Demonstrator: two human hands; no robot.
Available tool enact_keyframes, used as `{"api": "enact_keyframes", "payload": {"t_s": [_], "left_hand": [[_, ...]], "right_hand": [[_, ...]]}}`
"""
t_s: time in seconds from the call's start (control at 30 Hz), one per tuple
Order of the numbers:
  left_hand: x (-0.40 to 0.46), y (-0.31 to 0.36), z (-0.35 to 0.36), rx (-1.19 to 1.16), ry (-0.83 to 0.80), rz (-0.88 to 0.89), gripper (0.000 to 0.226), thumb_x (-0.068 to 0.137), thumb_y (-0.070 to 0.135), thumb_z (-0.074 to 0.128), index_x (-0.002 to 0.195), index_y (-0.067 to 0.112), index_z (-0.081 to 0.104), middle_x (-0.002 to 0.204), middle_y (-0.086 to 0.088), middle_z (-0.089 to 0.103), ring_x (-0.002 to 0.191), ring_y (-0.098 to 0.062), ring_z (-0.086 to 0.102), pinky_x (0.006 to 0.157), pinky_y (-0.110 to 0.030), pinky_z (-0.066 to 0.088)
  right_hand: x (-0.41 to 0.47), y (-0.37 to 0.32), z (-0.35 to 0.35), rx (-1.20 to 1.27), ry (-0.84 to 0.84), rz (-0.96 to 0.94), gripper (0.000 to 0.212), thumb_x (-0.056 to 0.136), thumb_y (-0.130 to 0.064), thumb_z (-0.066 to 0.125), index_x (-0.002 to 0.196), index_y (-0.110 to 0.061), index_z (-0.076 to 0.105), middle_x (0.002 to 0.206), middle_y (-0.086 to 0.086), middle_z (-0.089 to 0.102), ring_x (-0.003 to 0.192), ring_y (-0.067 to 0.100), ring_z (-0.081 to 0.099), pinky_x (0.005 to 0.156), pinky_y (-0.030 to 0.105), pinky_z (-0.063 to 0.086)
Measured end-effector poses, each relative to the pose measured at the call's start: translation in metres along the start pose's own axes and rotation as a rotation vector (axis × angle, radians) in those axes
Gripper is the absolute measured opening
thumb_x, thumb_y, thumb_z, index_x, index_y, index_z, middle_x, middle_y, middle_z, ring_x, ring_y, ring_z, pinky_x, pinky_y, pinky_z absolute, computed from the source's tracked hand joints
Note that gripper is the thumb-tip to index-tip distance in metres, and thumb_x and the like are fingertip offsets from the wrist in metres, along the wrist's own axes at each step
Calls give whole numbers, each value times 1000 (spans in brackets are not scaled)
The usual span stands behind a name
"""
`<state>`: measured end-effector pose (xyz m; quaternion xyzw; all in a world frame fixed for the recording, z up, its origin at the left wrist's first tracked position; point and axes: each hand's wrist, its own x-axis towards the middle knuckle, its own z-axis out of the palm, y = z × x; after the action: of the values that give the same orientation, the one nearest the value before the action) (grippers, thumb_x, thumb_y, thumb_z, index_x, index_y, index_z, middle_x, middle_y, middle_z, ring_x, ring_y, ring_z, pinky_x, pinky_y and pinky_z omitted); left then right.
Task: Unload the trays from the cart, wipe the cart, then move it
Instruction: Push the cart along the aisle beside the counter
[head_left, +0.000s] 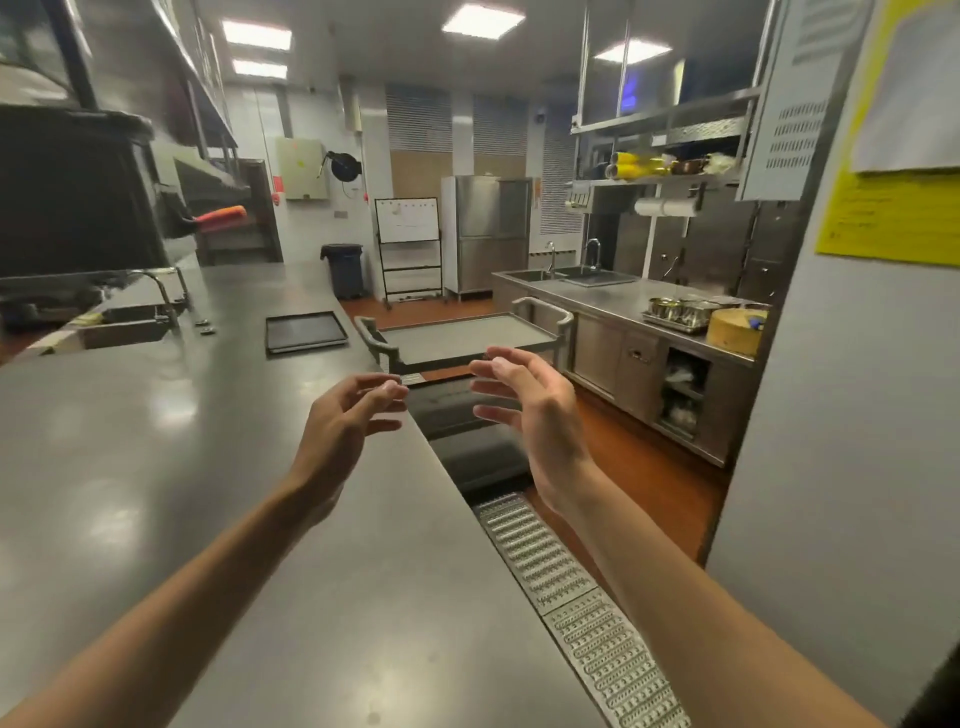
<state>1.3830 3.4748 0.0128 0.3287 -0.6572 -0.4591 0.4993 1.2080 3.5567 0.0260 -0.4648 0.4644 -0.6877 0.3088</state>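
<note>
A grey cart (470, 338) with a flat top shelf and side handles stands in the aisle ahead, beside the end of the long steel counter (182, 467). Nothing lies on its top shelf. A dark tray (305, 331) rests flat on the counter, left of the cart. My left hand (345, 423) hovers above the counter's right edge, fingers apart and empty. My right hand (524, 410) is raised over the aisle short of the cart, palm turned left, fingers spread and holding nothing. Both hands are apart from the cart.
A metal floor drain grate (571, 597) runs along the counter's right side on the orange floor. A second steel counter with sinks (587, 278), metal pots and a yellow tub (735, 332) lines the right. A bin (344, 270), whiteboard stand and steel cabinet stand at the back.
</note>
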Motion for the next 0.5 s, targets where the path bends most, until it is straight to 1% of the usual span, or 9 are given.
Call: {"api": "enact_keyframes", "payload": {"t_s": [0.03,0.1,0.2,0.33,0.43,0.5], "left_hand": [[4,1,19,-11,3,4,25,91,29,59,111,13,63,111,-13,69,105,-28,66,94,-47,53],[16,3,65,-46,10,12,19,96,23,54,110,13,62,111,-14,68,104,-28,66,95,-48,52],[33,2,128,-80,-5,2,22,98,21,51,113,9,62,111,-14,68,105,-28,66,93,-45,53],[68,-2,200,-84,-47,13,25,97,21,52,116,7,61,110,-11,70,105,-25,67,90,-40,54],[105,-14,250,-98,-61,33,24,96,20,51,114,8,61,110,-12,70,103,-25,67,89,-39,54],[133,-28,283,-125,-63,43,23,96,19,51,113,8,61,110,-13,69,103,-26,67,86,-35,54]], "right_hand": [[3,0,-21,-2,3,-10,47,89,-39,54,127,-12,58,114,5,72,106,20,68,86,34,59],[15,-2,-69,-7,11,-12,40,94,-34,54,125,-11,59,113,6,72,105,21,69,87,37,59],[36,-4,-130,17,45,5,30,99,-23,52,124,-9,60,112,8,72,103,22,69,89,39,59],[76,0,-198,32,76,-1,26,100,-21,50,120,-9,62,111,8,73,104,22,68,88,39,58],[114,17,-245,50,105,5,26,100,-21,51,120,-9,62,110,9,73,104,24,68,87,38,57],[144,33,-274,52,110,14,26,99,-20,51,120,-8,62,110,10,73,104,24,68,87,38,57]]}}
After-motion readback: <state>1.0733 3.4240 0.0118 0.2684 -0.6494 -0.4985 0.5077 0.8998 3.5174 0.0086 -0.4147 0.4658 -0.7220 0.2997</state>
